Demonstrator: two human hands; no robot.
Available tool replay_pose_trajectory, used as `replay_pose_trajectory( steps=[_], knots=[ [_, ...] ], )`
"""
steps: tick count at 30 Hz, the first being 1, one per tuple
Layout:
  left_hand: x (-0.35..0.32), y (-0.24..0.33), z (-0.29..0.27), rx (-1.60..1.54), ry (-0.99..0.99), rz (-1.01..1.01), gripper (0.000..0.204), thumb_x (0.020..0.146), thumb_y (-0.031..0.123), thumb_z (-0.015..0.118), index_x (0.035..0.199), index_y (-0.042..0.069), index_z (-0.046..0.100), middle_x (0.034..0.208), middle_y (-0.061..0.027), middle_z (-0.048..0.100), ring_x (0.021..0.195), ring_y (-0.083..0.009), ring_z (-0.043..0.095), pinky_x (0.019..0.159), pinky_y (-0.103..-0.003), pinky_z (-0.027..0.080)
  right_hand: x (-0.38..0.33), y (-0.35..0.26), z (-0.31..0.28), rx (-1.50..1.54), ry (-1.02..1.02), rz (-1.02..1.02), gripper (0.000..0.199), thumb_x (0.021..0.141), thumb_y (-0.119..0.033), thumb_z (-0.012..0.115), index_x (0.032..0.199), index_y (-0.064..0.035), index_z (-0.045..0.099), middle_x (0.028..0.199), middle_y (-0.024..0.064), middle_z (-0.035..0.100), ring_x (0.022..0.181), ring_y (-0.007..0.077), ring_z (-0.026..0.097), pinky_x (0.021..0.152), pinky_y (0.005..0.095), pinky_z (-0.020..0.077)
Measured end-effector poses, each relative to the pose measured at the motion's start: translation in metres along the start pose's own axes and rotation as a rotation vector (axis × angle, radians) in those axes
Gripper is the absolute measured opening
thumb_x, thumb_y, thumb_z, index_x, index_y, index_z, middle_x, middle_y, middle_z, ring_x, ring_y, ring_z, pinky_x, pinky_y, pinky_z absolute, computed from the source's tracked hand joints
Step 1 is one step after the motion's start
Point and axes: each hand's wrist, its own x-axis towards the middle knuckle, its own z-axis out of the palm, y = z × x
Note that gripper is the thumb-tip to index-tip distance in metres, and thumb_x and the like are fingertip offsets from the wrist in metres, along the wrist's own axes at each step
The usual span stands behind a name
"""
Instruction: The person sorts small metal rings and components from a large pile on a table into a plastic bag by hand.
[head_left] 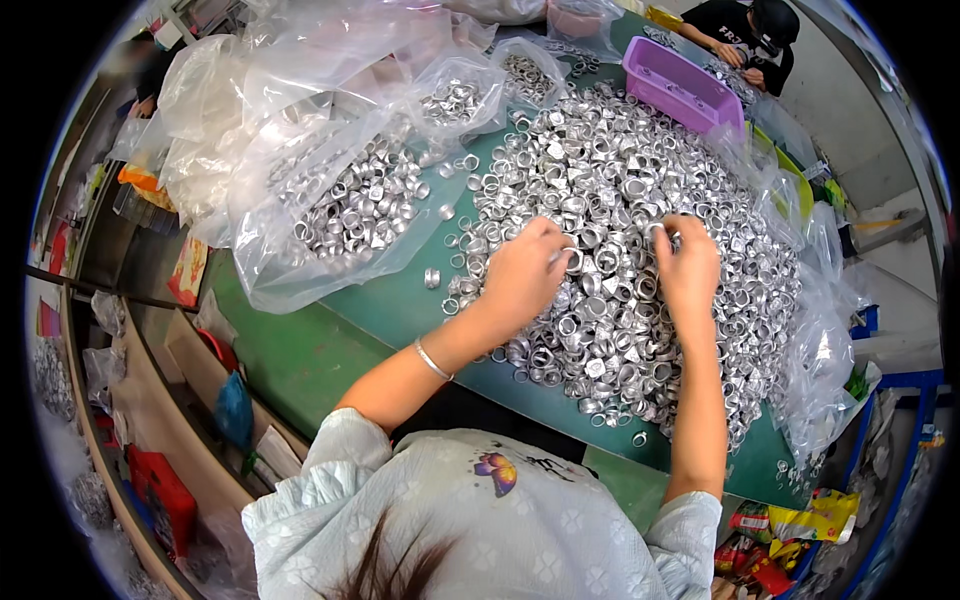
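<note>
A large heap of silver-coloured metal rings (620, 340) covers much of the green table (390, 295) in front of me. Over the heap's left part, my left hand (525, 272) is closed, its thumb and fingertips pinching a ring at the pile's surface. My right hand (690, 265) reaches over the middle of the heap, thumb and fingers closed on a ring (656, 229). Both hands stay a short way apart, with loose rings between them. Left of the heap, an open clear plastic bag (275, 275) holds many more rings (365, 200).
A purple plastic basket (680, 85) sits on the heap's far side, beside a yellow-green container (790, 170). Clear plastic bags (815, 330) line the right edge. Across the table a person in a black cap (773, 25) handles rings. Shelves (150, 400) stand at left.
</note>
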Motion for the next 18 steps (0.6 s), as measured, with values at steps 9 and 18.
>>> replay_pose_trajectory(
  steps=[9, 18],
  knots=[
    [-0.005, 0.015, -0.038, -1.566, -0.191, -0.779, 0.022, 0.083, 0.002, 0.053, 0.104, 0.001, 0.053, 0.093, -0.0097, 0.055, 0.056, -0.0061, 0.042, 0.036, -0.015, 0.023, -0.035, 0.006, -0.040, 1.952, -0.181, 0.499, 0.034, 0.080, -0.001, 0.047, 0.114, 0.0009, 0.046, 0.097, 0.0143, 0.054, 0.052, 0.0091, 0.036, 0.034, 0.0171, 0.0292],
    [-0.014, 0.027, -0.010, 0.000, -0.226, 0.017, 0.027, 0.076, 0.012, 0.068, 0.102, 0.011, 0.062, 0.082, -0.0085, 0.056, 0.060, -0.0263, 0.058, 0.055, -0.035, 0.047, -0.062, -0.021, -0.004, -0.277, -0.154, -0.073, 0.016, 0.076, -0.012, 0.066, 0.090, -0.0050, 0.062, 0.084, 0.0113, 0.055, 0.060, 0.0323, 0.060, 0.052, 0.0415, 0.0462]
  ],
)
